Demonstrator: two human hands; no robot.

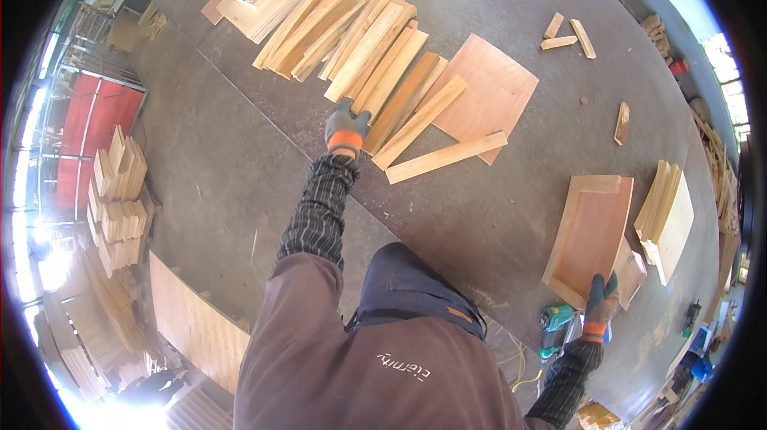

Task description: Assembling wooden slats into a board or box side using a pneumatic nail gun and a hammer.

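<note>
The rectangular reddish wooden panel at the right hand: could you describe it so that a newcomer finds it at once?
On the right side of the large grey-brown work surface, find the right hand, gloved in grey and orange. Just beyond it lies the rectangular reddish wooden panel. Pale wooden strips border its left and far edges, unlike the unframed reddish square panel farther left.

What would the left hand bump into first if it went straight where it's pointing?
The left hand would meet the wood strips first. Their near ends lie right at its fingertips; it may already be touching them, but depth is hard to judge.
</note>
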